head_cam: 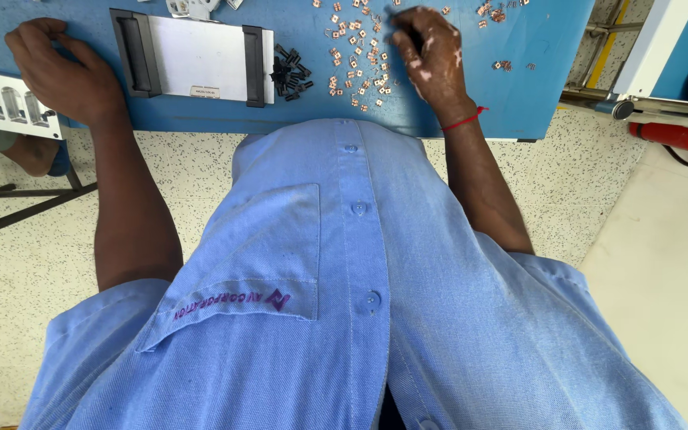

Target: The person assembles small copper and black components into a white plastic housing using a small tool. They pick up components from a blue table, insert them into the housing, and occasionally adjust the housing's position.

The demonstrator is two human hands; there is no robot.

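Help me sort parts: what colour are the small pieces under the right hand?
Copper-coloured small pieces, scattered on the blue table; head view.

Bright, even daylight, no glare. Soft shadows only, under the surface (471, 119) edge and along the shirt (344, 302) folds. Focus sharp throughout, no motion blur. Wide-angle lens stretches and bends things toward the corners.

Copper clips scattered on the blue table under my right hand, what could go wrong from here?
The small copper clips lie loose where the right hand works, so a sweep could mix them into the black parts beside the metal plate. More clips sit near the blue table edge and might fall to the floor.
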